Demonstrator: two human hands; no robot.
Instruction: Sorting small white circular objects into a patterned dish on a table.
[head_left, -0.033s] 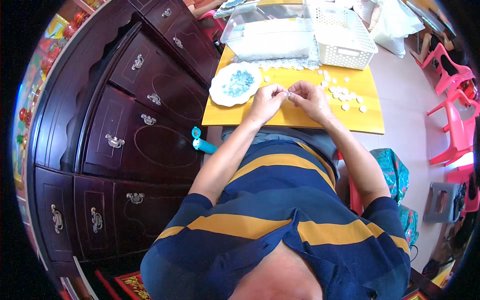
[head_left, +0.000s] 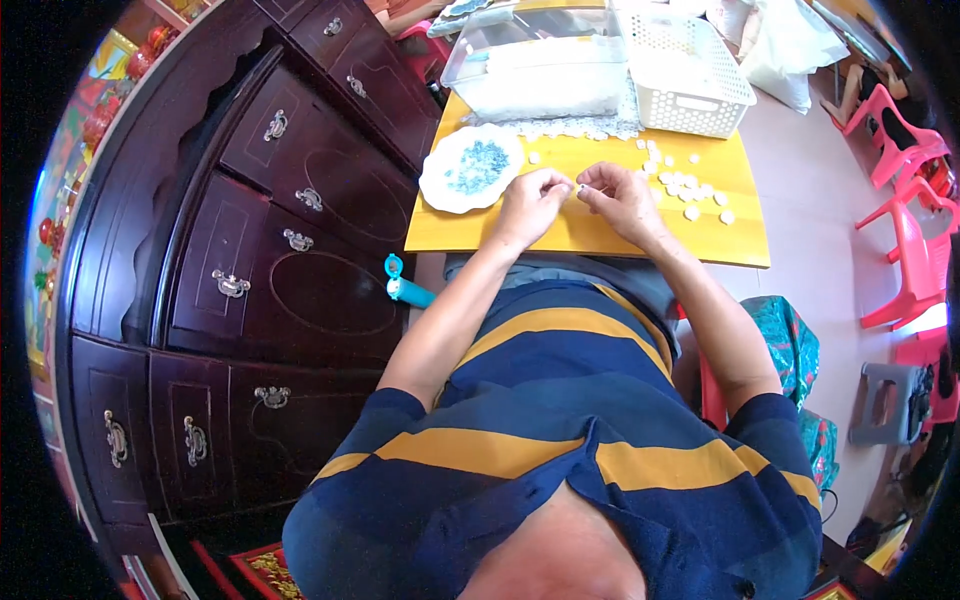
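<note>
Over the near part of the yellow table (head_left: 590,238), my left hand (head_left: 533,208) and my right hand (head_left: 622,202) face each other, fingertips a small gap apart. Thumb and forefinger of the left are pinched together; whatever they hold is too small to make out. A tiny pale bit with a dark spot shows at the pinched fingertips of my right hand. Left of the hands stands a white scalloped plate (head_left: 436,190) with many small blue pieces in it. Several small round white pieces (head_left: 690,194) lie scattered right of my right hand, and a single white piece (head_left: 534,158) lies by the plate.
At the table's back are a clear plastic box (head_left: 540,85) and a white perforated basket (head_left: 700,110). Dark wooden drawers (head_left: 290,250) line the left, near a turquoise bottle (head_left: 410,292). Pink chairs (head_left: 905,260), a grey stool (head_left: 888,400) and green bags (head_left: 785,335) are at right.
My fingertips, which were touching or nearly so, have drawn slightly apart. The plate and the scattered white pieces have not moved.
</note>
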